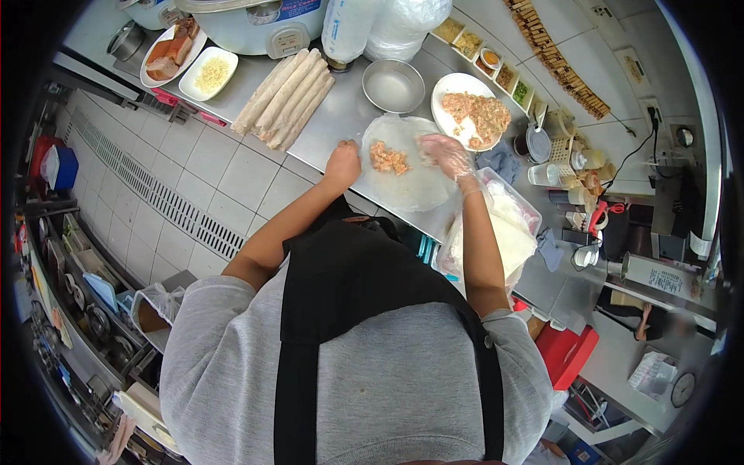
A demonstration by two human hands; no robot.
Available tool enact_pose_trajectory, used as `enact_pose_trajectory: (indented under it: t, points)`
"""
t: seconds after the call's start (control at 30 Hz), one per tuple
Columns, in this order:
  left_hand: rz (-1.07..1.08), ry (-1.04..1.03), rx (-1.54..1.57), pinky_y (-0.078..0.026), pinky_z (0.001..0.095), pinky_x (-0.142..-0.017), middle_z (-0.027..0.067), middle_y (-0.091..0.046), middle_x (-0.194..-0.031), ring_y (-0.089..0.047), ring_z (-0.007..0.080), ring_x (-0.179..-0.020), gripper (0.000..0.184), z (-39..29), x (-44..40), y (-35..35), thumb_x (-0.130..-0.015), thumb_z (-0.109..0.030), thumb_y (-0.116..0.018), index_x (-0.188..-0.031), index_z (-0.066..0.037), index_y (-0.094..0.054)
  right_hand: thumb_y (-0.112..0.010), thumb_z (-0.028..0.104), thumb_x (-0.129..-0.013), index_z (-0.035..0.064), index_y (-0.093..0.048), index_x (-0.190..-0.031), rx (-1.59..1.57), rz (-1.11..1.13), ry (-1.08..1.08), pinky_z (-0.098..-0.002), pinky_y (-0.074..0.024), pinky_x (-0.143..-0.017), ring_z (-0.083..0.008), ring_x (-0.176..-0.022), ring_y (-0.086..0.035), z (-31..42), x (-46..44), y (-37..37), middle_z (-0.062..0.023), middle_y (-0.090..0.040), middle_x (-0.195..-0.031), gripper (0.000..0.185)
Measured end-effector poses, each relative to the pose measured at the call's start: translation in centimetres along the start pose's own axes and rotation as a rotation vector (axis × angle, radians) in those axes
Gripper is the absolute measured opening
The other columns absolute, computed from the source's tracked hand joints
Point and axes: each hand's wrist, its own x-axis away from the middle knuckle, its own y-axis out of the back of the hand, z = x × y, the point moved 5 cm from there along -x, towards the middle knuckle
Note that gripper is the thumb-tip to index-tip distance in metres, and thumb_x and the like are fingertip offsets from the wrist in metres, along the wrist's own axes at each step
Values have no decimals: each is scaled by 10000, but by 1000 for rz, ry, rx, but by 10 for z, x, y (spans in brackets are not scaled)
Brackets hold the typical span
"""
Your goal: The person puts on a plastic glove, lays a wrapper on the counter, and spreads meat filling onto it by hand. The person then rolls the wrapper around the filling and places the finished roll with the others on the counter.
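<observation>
A round, pale wrapper sheet lies on the steel counter, with a small heap of pinkish minced filling on its left part. My right hand, in a clear plastic glove, is over the wrapper's right side; its fingers are blurred and what they hold, if anything, is hidden. My left hand is bare and closed in a fist at the counter's front edge, just left of the wrapper. Beyond my right hand sits a white plate of the same filling.
A metal bowl stands behind the wrapper. Stacked long rolls lie to the left, near a dish of pale shreds. A plastic tub of wrapper sheets is at the right. Another person's arm shows far right.
</observation>
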Motion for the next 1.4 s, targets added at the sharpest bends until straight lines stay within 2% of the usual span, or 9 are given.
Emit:
enact_pose_trajectory:
  t: [0.1, 0.17, 0.27, 0.47, 0.57, 0.67, 0.8, 1.13, 1.4]
  points:
    - [44, 45, -44, -532, 452, -791, 267, -614, -966, -633, 430, -874, 257, -8, 3, -7, -777, -80, -677, -973, 62, -590, -603, 299, -886, 107, -690, -1073, -59, -244, -159, -418, -524, -811, -240, -874, -667, -54, 8, 11, -89, -695, -1073, 282]
    - [97, 103, -76, -534, 440, -805, 269, -619, -990, -637, 417, -915, 216, -13, 5, -13, -791, -79, -651, -948, 61, -605, -610, 263, -835, 64, -683, -1014, 651, -319, -312, -475, -517, -812, -335, -908, -665, -71, 21, 14, -164, -683, -1070, 277]
    - [199, 200, -127, -534, 436, -811, 275, -630, -1018, -639, 409, -951, 211, -21, 3, -11, -793, -89, -626, -949, 53, -634, -585, 246, -804, 15, -675, -975, 722, -582, -439, -477, -518, -817, -378, -931, -656, -96, 38, 1, -221, -673, -1034, 301]
    - [367, 245, -177, -531, 445, -824, 231, -658, -1050, -644, 375, -990, 249, -11, -11, -11, -789, -131, -623, -981, 19, -671, -625, 240, -763, 12, -655, -1010, 535, -491, -540, -479, -532, -792, -415, -863, -654, -121, 35, -8, -252, -661, -924, 337]
    - [402, 267, -206, -532, 444, -824, 217, -659, -1062, -642, 377, -998, 263, -6, -12, 8, -789, -145, -642, -998, 13, -667, -582, 223, -804, 51, -676, -911, 731, -364, -547, -406, -541, -783, -346, -843, -658, -261, -2, -53, -170, -666, -883, 223]
    - [223, 171, -237, -528, 427, -797, 232, -657, -949, -647, 369, -919, 256, 16, -16, 9, -768, -79, -610, -999, 16, -663, -647, 182, -786, 32, -662, -943, 664, -727, -89, -448, -480, -896, -357, -985, -603, 12, 68, -19, -180, -646, -984, 217]
    - [4, -231, 154, -528, 392, -803, 213, -622, -1005, -630, 356, -933, 366, 2, -17, 23, -733, 60, -558, -1093, 25, -619, -645, 163, -807, 64, -678, -934, 441, -641, 444, -461, -452, -898, -337, -997, -569, 45, 20, -75, -136, -638, -968, 164]
    - [170, -500, 193, -476, 395, -878, 184, -605, -1062, -574, 358, -998, 566, 9, -14, 16, -605, 122, -547, -1157, 9, -599, -724, 192, -732, 54, -686, -852, 192, -246, 308, -429, -452, -868, -352, -957, -563, 43, -20, -113, -151, -631, -902, 187]
    - [239, -489, 229, -478, 387, -862, 172, -604, -1050, -570, 352, -974, 579, 9, -17, 19, -562, 106, -570, -1131, 5, -604, -762, 329, -690, 83, -520, -1212, 443, -288, 241, -489, -353, -982, -364, -1114, -466, 37, -17, -128, -164, -524, -1141, 626]
